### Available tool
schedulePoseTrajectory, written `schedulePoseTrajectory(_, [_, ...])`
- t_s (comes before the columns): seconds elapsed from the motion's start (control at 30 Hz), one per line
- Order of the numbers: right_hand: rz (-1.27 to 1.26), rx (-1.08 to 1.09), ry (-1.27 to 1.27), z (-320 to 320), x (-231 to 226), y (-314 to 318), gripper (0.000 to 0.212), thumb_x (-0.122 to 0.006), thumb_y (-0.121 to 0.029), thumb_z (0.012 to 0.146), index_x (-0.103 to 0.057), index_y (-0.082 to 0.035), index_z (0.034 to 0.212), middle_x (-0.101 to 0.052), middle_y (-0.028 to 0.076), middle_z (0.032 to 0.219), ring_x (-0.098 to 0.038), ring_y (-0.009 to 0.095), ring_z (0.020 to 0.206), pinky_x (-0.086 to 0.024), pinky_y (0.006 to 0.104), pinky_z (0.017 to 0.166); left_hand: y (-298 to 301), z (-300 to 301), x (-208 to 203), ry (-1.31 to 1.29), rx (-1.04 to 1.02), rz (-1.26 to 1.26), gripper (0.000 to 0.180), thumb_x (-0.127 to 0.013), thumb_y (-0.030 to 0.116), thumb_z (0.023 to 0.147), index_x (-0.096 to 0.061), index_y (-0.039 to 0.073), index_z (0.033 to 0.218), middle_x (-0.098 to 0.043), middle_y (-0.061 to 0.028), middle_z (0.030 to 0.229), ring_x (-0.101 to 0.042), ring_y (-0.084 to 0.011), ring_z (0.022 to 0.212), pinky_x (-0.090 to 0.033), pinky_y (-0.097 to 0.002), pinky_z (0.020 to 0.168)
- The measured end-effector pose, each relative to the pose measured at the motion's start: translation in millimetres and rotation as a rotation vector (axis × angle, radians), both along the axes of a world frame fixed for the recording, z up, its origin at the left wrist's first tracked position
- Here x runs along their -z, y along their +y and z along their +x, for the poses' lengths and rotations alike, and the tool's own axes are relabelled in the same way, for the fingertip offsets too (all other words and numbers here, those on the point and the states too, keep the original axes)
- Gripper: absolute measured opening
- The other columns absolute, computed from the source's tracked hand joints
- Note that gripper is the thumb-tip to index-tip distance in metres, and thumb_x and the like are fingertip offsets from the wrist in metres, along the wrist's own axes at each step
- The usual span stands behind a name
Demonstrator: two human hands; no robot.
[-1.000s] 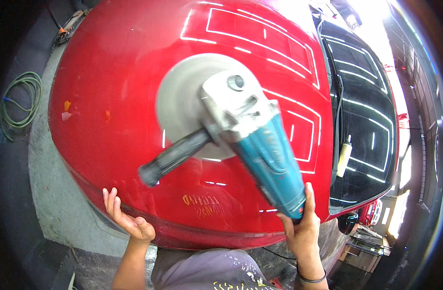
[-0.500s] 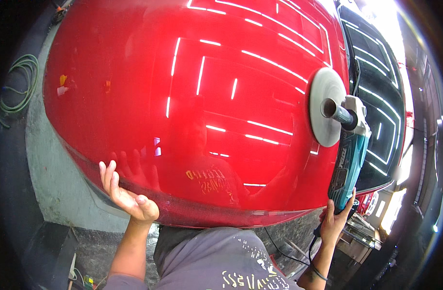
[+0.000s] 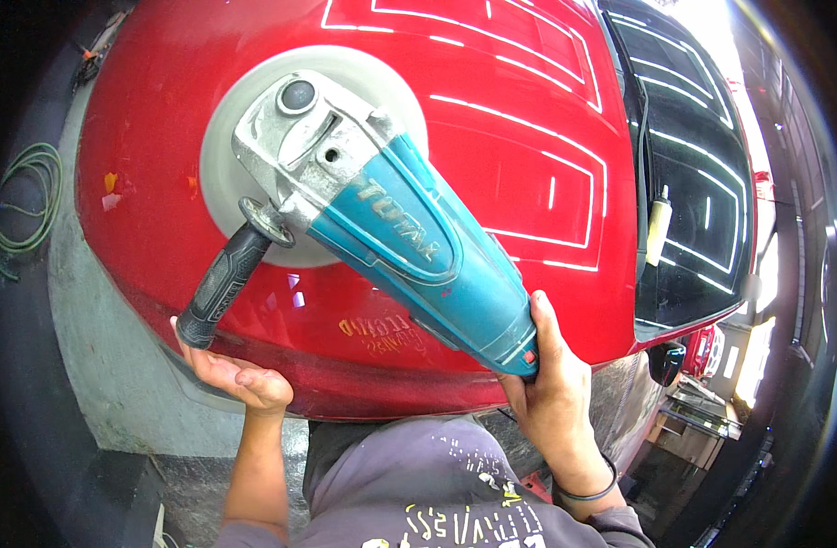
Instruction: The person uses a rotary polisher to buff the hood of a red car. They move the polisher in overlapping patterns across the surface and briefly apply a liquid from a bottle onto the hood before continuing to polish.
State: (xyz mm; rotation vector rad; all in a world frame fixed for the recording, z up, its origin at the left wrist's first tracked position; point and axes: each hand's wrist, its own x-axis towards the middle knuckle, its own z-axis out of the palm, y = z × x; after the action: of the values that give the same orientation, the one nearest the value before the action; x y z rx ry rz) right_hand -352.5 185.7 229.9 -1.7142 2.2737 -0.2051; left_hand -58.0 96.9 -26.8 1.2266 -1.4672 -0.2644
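Note:
A teal and grey electric polisher [image 3: 418, 251] spans the middle of the view, slanting from upper left to lower right. My right hand [image 3: 557, 397] is closed round the rear end of its body. The large pale round pad [image 3: 219, 164] lies beneath the head, over the red car hood [image 3: 519, 173]; whether it touches the paint I cannot tell. A black side handle [image 3: 225, 288] sticks out toward the lower left. At its tip is my left hand [image 3: 254, 388], palm up with fingers loosely extended, partly behind the handle and not wrapped round it.
A dark windshield [image 3: 688, 173] rises at the right, with a pale bottle [image 3: 658, 228] on it. A black side mirror [image 3: 667, 363] juts out at the lower right. A coiled green hose [image 3: 36, 196] lies at the far left. Orange marks [image 3: 110, 183] dot the hood's left side.
My right hand has brought the polisher from the hood's right edge to its left part, turning the head to the upper left. The side handle now meets or nears my left hand.

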Motion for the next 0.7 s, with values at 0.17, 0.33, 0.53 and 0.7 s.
schedulePoseTrajectory(0.17, [-0.072,0.182,0.018,-22,2,33,0.099,-0.089,-0.007,0.088,-0.035,-0.008,0.170,-0.074,0.028,0.129,-0.080,0.041,0.105,-0.064,0.0455,0.088,-3,7,-8,-0.077,0.040,-0.008,0.078,-0.025,0.054,0.118,-0.028,-0.009,0.163,-0.035,-0.0322,0.169,-0.032,-0.0452,0.161,-0.021,-0.0587,0.134])
schedulePoseTrajectory(0.33, [-0.168,0.438,0.123,-64,0,101,0.099,-0.082,-0.009,0.095,-0.024,-0.018,0.175,-0.070,0.032,0.138,-0.072,0.043,0.129,-0.057,0.0479,0.103,-7,4,-11,-0.070,0.050,-0.024,0.072,-0.028,0.050,0.118,-0.033,-0.007,0.162,-0.042,-0.0308,0.165,-0.032,-0.0462,0.160,-0.022,-0.0612,0.133])
schedulePoseTrajectory(0.53, [-0.069,0.919,-0.013,-76,-7,170,0.093,-0.078,-0.016,0.100,-0.023,-0.020,0.175,-0.074,0.033,0.123,-0.076,0.046,0.115,-0.057,0.0481,0.096,-3,9,-19,-0.108,0.065,0.009,0.076,-0.030,0.055,0.118,-0.032,-0.007,0.163,-0.040,-0.0286,0.168,-0.031,-0.0435,0.162,-0.021,-0.0600,0.133])
schedulePoseTrajectory(0.7, [-0.187,0.560,0.124,-40,2,195,0.098,-0.080,-0.011,0.097,-0.021,-0.019,0.175,-0.072,0.036,0.128,-0.071,0.053,0.122,-0.058,0.0516,0.098,13,1,-47,-0.169,0.026,0.032,0.057,-0.061,0.030,0.112,-0.048,-0.007,0.153,-0.049,-0.0253,0.159,-0.038,-0.0432,0.156,-0.027,-0.0577,0.131])
